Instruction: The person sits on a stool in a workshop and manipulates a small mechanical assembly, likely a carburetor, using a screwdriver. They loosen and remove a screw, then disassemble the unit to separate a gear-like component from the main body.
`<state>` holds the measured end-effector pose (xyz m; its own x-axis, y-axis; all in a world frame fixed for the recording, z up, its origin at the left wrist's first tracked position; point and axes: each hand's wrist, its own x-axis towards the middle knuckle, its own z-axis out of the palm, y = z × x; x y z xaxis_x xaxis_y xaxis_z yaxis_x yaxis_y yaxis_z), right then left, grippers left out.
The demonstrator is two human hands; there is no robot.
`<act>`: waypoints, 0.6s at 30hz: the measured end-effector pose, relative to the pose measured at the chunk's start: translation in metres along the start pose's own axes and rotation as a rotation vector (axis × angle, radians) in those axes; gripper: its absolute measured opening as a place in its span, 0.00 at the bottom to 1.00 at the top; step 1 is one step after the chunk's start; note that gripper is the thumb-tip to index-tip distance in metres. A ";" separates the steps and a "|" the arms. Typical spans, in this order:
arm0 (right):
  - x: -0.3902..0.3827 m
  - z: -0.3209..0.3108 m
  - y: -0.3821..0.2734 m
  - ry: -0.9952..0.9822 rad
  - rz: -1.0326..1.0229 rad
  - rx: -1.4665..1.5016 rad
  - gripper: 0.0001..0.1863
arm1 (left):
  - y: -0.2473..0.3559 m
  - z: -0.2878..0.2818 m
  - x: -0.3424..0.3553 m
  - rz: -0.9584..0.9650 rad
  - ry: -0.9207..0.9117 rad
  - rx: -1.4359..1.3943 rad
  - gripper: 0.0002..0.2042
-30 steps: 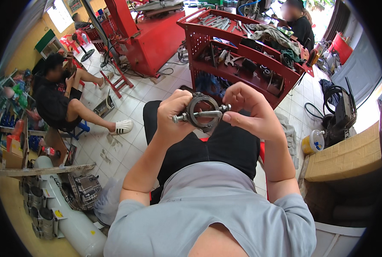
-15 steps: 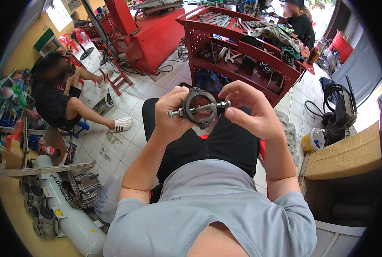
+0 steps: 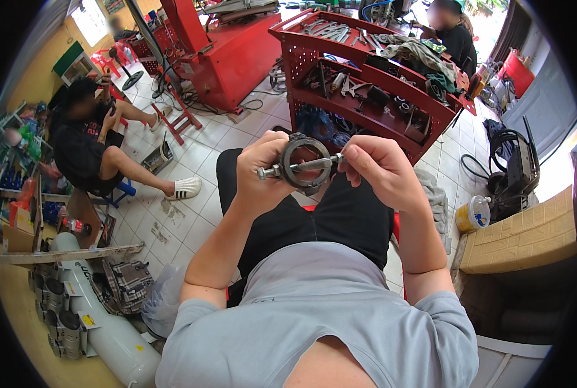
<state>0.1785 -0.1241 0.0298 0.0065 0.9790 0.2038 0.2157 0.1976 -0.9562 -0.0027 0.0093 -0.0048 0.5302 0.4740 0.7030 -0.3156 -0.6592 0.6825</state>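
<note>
Above my lap I hold a dark metal ring [image 3: 291, 179], with a bright threaded rod [image 3: 314, 164] crossing its opening from side to side. My left hand [image 3: 260, 169] is wrapped round the ring's left side, its fingers mostly hidden behind it. A nut [image 3: 277, 171] shows on the rod's left end, just beside that hand. The thumb and fingers of my right hand [image 3: 380, 167] pinch the rod's right end, covering the nut there.
Ahead stands a red tool cart [image 3: 359, 74] with spanners and loose parts, beside a red machine [image 3: 227, 68]. A seated person [image 3: 88, 142] is at the left. A white cylinder [image 3: 107, 317] lies lower left; a bucket [image 3: 473, 213] stands at the right.
My right hand has closed from spread fingers into a pinch at the rod's right end. The ring has shifted very slightly right. The seated person at the left has raised a hand.
</note>
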 end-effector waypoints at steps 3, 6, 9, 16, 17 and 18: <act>0.001 0.010 -0.008 0.113 -0.084 -0.013 0.13 | -0.003 -0.002 0.000 0.023 -0.004 0.021 0.12; 0.002 0.013 -0.010 0.177 -0.220 -0.068 0.14 | -0.004 -0.001 0.000 0.020 0.000 0.027 0.12; 0.001 0.005 -0.002 0.069 -0.107 -0.018 0.13 | -0.004 0.000 -0.002 -0.024 0.012 -0.019 0.12; 0.002 0.015 -0.009 0.169 -0.154 -0.057 0.16 | -0.004 -0.002 0.000 -0.009 0.009 0.015 0.12; 0.003 0.015 -0.008 0.180 -0.185 -0.093 0.16 | -0.003 -0.001 0.000 -0.030 0.019 -0.018 0.12; 0.003 0.014 -0.008 0.157 -0.140 -0.037 0.16 | -0.003 0.001 -0.001 -0.051 0.029 -0.050 0.12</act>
<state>0.1634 -0.1224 0.0351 0.1255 0.9216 0.3673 0.2606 0.3266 -0.9086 -0.0016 0.0102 -0.0080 0.5236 0.5235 0.6722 -0.3283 -0.6040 0.7262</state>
